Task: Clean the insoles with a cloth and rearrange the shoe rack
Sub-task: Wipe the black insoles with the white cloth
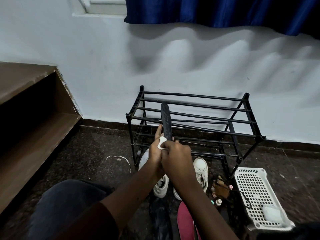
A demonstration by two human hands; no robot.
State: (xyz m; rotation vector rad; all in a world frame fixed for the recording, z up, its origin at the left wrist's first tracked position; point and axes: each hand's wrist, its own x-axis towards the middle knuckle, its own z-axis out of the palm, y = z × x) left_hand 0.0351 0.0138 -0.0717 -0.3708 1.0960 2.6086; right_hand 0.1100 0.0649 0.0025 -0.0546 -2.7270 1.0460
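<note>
Insole (166, 121), black, stands upright before the shoe rack (195, 118). Left hand (155, 151) grips its base; right hand (176, 155) pinches a white cloth (161, 143) against it.

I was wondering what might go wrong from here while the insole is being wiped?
The cloth is tiny and bunched between the left hand and right hand, so it may slip out. The black insole rises far above the grip and could bend or fall.
</note>
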